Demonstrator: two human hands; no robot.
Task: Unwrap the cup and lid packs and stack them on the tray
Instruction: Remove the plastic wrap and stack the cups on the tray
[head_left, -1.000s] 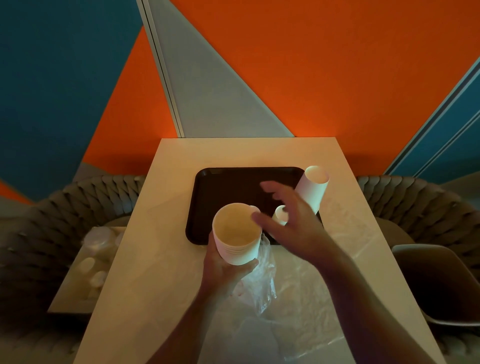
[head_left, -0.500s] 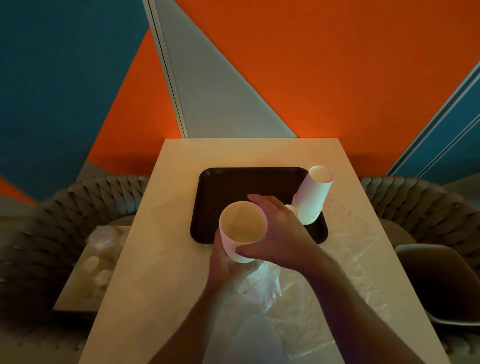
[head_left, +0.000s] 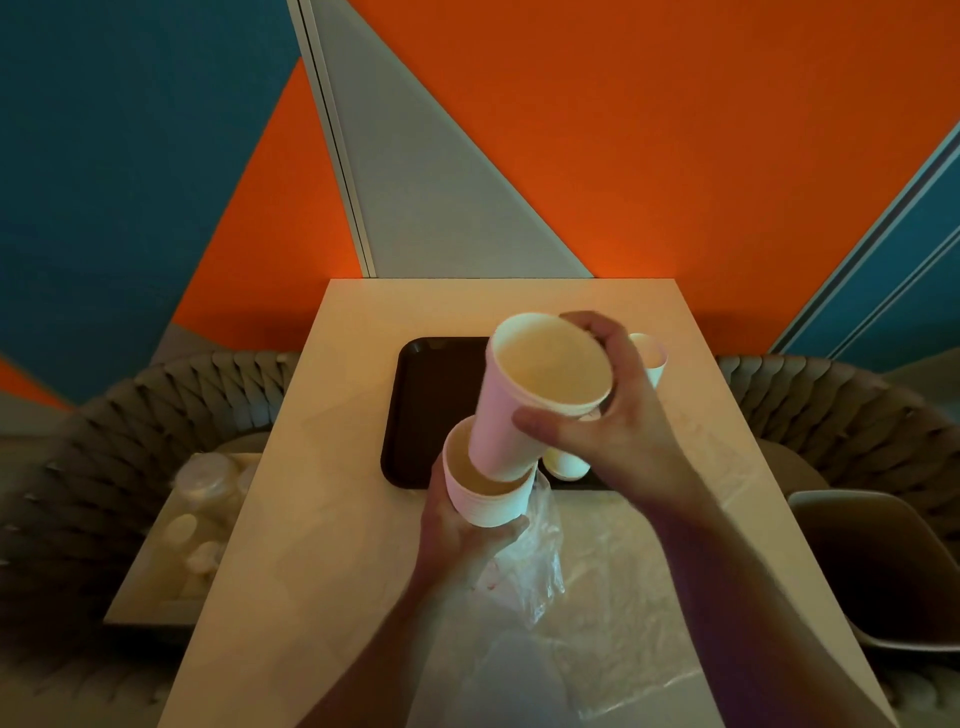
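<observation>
Table (head_left: 332, 519): bears dark tray (head_left: 431, 395).
Wrap (head_left: 597, 597): clear plastic, lying near edge.
Right hand (head_left: 613, 431): fingers clasp upper cup stack (head_left: 524, 410), tilted above tray.
Left hand (head_left: 462, 540): fingers closed round lower cup stack (head_left: 488, 499).

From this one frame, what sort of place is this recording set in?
Probably a café or canteen seating area: a dark serving tray on a pale table, woven booth seating on both sides, and bold orange and teal wall panels.

Left hand (head_left: 457, 525) is curled palm-up, fingers closed. Right hand (head_left: 602, 415) is raised above it, thumb and fingers clamped, forearm reaching in from lower right.
</observation>
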